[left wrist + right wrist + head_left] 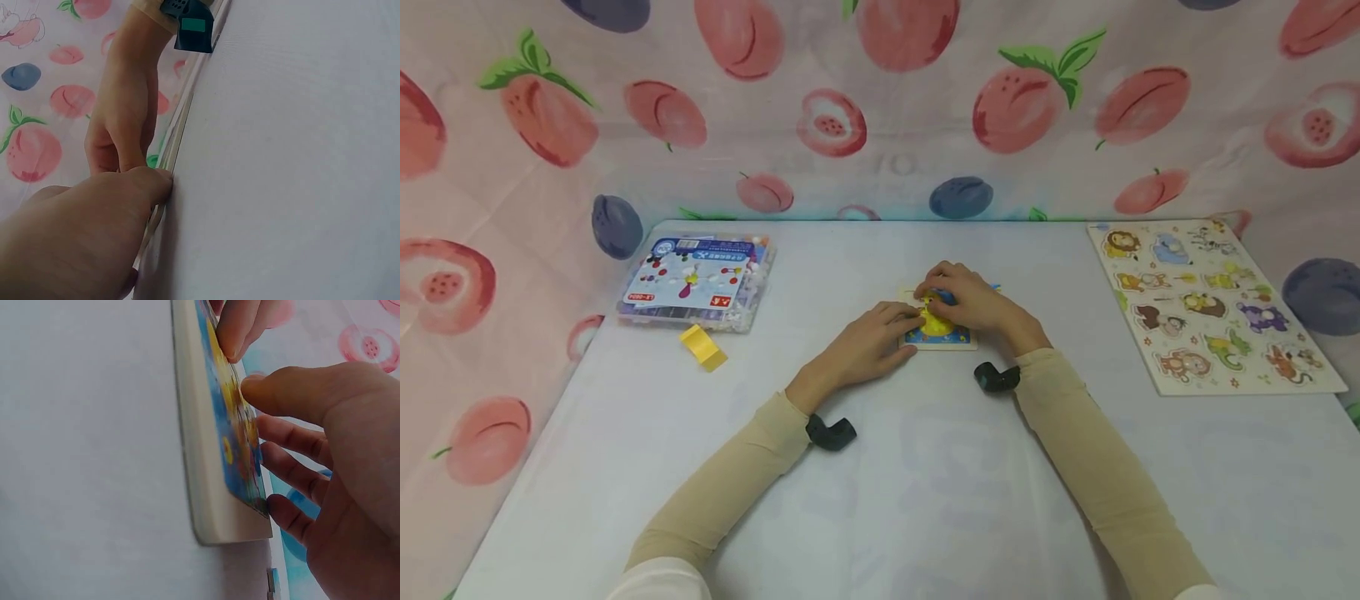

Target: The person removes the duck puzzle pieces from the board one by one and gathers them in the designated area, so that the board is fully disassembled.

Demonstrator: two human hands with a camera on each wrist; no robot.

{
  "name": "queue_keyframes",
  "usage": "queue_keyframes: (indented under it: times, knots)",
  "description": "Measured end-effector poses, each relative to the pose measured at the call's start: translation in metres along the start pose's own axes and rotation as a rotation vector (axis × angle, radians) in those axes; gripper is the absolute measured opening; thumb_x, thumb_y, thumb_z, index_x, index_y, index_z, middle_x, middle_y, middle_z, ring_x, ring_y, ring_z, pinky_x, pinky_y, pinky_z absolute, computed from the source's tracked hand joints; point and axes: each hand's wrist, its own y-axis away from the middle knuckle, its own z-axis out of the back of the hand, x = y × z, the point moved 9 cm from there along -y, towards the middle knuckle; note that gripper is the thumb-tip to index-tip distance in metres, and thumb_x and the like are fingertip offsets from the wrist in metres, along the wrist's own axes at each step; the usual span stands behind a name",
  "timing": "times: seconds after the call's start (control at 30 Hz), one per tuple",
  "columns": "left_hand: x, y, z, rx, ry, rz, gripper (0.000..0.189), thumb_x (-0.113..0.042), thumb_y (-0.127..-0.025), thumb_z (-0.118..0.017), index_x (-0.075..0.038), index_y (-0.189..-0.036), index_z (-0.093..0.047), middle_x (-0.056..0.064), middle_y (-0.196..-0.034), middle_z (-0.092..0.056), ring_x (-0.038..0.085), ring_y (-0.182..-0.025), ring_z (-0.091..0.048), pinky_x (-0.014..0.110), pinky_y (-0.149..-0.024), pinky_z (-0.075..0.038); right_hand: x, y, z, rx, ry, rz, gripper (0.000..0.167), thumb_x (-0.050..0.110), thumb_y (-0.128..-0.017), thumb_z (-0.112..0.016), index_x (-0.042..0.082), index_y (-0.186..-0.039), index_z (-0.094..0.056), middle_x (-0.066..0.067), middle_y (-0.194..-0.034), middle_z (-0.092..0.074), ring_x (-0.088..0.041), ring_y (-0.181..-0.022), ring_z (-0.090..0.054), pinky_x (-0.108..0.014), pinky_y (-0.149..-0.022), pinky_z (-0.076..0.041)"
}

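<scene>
A small wooden picture puzzle (pixel 957 339), with a yellow figure on a blue ground, lies on the table under both hands. My left hand (pixel 874 343) reaches over its left side, with fingertips on the picture and the thumb by the lower left corner. Over the upper part bends my right hand (pixel 970 302). In the right wrist view the right thumb (pixel 256 390) touches the yellow area of the puzzle (pixel 228 412), and the other fingertips are at its far edge. Whether the right fingers pinch a piece is hidden. A blue bit (pixel 996 287) shows just behind the right hand.
At the back left lies a clear plastic box (pixel 741 321) with a printed card (pixel 685 271) on top. A folded yellow piece (pixel 703 347) is in front of it. A large animal puzzle board (pixel 1213 308) covers the back right. A fruit-print cloth (pixel 910 108) hangs behind.
</scene>
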Motion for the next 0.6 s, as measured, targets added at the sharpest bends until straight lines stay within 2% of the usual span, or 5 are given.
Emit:
queue_keyframes:
  times: [0.23,0.4,0.5,0.6]
  knots:
    - [-0.001,0.001,0.003,-0.009,0.009,0.000,0.045,-0.029,-0.094,-0.058,-0.008,-0.134,-0.054,0.005,-0.138,-0.049,0.020,-0.131,-0.040,0.036,-0.109,-0.036,0.001,0.000,0.002,-0.021,-0.023,-0.001,0.027,0.016,-0.093,-0.056,0.015,-0.120,-0.062,-0.009,-0.123,-0.053,-0.030,-0.117,-0.044,-0.055,-0.101,-0.031]
    - [-0.001,0.001,0.002,0.000,0.012,0.022,0.047,-0.028,-0.094,-0.057,-0.010,-0.136,-0.051,0.004,-0.138,-0.048,0.020,-0.132,-0.039,0.037,-0.109,-0.035,0.001,0.001,0.002,-0.038,-0.043,0.012,0.026,0.015,-0.094,-0.056,0.014,-0.119,-0.062,-0.010,-0.120,-0.054,-0.029,-0.115,-0.047,-0.052,-0.102,-0.035]
    - [-0.003,0.000,-0.002,0.007,-0.012,0.036,0.048,-0.030,-0.095,-0.054,-0.014,-0.140,-0.047,0.004,-0.139,-0.046,0.020,-0.132,-0.038,0.037,-0.109,-0.034,0.001,0.002,0.004,-0.064,-0.059,0.023,0.025,0.012,-0.095,-0.054,0.013,-0.118,-0.064,-0.010,-0.118,-0.055,-0.028,-0.113,-0.049,-0.049,-0.101,-0.038]
    - [-0.007,-0.002,-0.007,0.008,-0.084,0.043,0.050,-0.037,-0.098,-0.047,-0.017,-0.143,-0.042,0.005,-0.140,-0.045,0.022,-0.132,-0.037,0.038,-0.109,-0.034,0.000,0.002,0.007,-0.088,-0.074,0.025,0.024,0.011,-0.096,-0.053,0.013,-0.117,-0.064,-0.009,-0.116,-0.056,-0.027,-0.112,-0.050,-0.047,-0.100,-0.039]
